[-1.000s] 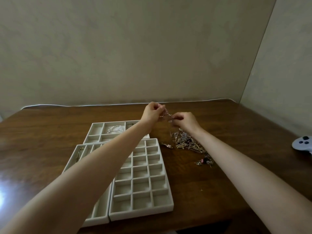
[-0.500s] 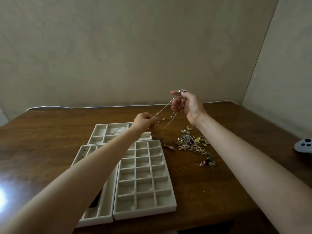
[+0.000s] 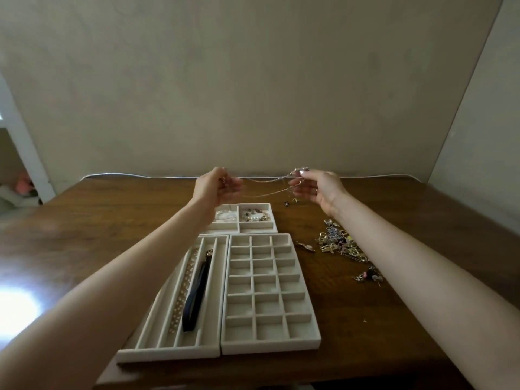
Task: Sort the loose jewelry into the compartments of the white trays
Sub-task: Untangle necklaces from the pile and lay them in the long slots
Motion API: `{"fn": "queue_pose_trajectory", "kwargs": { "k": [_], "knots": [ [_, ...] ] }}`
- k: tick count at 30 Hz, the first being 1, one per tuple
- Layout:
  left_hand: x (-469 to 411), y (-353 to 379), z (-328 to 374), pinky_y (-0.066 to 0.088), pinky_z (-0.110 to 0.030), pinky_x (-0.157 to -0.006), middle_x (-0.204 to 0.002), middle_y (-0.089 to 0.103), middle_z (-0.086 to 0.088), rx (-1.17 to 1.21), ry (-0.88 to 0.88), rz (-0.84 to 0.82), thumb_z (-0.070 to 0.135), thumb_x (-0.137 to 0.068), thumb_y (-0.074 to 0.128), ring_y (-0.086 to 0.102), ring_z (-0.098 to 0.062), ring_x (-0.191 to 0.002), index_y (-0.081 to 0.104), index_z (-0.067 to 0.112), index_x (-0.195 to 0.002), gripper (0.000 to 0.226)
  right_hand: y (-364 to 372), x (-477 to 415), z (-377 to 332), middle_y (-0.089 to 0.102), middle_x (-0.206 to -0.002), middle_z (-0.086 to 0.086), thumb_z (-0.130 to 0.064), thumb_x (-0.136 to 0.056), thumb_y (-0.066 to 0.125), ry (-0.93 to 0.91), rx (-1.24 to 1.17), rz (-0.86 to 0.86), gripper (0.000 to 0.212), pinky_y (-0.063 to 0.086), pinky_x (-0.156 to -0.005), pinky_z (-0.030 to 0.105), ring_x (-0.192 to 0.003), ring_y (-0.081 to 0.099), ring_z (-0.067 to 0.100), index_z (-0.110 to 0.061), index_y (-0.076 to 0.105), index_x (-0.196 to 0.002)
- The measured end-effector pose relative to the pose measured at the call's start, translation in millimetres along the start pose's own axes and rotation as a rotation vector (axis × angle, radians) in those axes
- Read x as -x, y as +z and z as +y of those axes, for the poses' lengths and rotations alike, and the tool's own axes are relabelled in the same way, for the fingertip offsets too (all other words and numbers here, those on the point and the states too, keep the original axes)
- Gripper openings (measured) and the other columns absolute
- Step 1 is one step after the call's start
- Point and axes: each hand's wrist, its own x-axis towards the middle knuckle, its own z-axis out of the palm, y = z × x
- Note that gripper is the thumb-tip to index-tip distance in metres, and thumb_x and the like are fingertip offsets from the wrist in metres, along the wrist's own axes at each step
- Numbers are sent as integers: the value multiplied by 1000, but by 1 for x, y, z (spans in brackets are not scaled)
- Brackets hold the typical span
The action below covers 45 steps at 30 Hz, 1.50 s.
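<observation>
**Jewelry chain hanging in the air beyond the grid tray**

A person is holding the thin chain up above the surface, past the far end of the grid tray. The left hand is pinching one end with curled fingers. The right hand is pinching the other end between thumb and fingertips. A small dark bit is showing there, possibly a pendant, though the view is too blurred to be sure. The chain is sagging in two strands between the hands.

A slotted tray is lying against the grid tray's left side, carrying a black strap and a beaded strand in its long slots. A third tray is sitting just beyond the grid tray's far end. It is holding pale beads in one compartment and a beaded bracelet in the compartment to their right.

To the right of the grid tray, the loose pile is lying on the surface. One single piece is resting between the pile and the tray. A few small pieces are lying beyond the grid tray's far right corner, below the right hand.
</observation>
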Motion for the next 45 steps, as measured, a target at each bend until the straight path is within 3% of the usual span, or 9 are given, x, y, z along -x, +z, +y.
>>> {"fn": "queue_pose_trajectory", "kwargs": {
  "k": [6,15,21,23,26,29,32,36,45],
  "knots": [
    [4,-23,29,54,-23,-53,-55,61,1,46,56,-52,13,-94,41,58,-12,-53,55,10,-79,21,17,3,9,71,-83,13,7,-89,43,69,12,-82,28,58,-68,28,-74,68,21,-4,68,-99],
    [16,-26,42,40,-16,-44,-55,53,-4,-683,444,76,17,-94,48,46,-5,-39,65,9,-87,20,41,8,14,59,-79,8,19,-81,38,164,64,-249,42,54,-71,27,-75,58,17,-5,68,-101],
    [16,-14,63,41,-7,-45,-62,59,-1,-848,465,-11,7,-87,61,50,4,-40,68,2,-85,9,65,19,23,61,-115,13,10,-82,60,135,496,-309,34,55,-79,29,-100,61,23,-8,66,-110],
    [17,-12,66,47,-9,-51,-66,62,-5,-861,462,-92,-1,-84,62,56,2,-44,68,-5,-90,9,76,21,22,53,-131,9,3,-79,67,-4,626,-347,53,48,-83,25,-114,51,19,-17,55,-126],
    [20,-9,66,48,-7,-59,-73,66,-2,-1021,519,-198,-3,-82,62,61,2,-54,69,2,-95,16,97,24,10,39,-147,0,-13,-77,74,-140,431,-554,79,33,-102,31,-133,37,15,-26,32,-143],
    [24,-9,65,47,-5,-59,-74,67,0,-1074,582,-179,-5,-82,59,62,0,-59,70,6,-93,19,112,28,-2,67,-113,1,-18,-86,67,-131,344,-749,49,39,-106,42,-120,55,18,-16,48,-131],
    [23,-24,71,57,-23,-57,-70,66,-4,-985,602,6,-9,-81,57,67,-9,-58,67,6,-86,18,113,26,-2,59,-71,2,-10,-94,54,-61,194,-716,22,52,-93,44,-76,62,22,-7,62,-114],
    [31,-59,81,58,-33,-58,-72,66,-6,-1086,546,109,-6,-81,60,69,-23,-61,63,9,-81,15,105,18,6,52,-65,1,-10,-95,51,-14,125,-633,25,57,-70,30,-57,51,11,-2,61,-117],
    [88,-112,64,56,-28,-54,-58,63,-12,-1245,446,-132,-9,-78,59,61,-25,-50,57,3,-70,14,104,1,33,63,-66,3,-5,-83,67,81,236,-459,17,46,-55,19,-56,54,11,4,68,-97]
  ]
}}
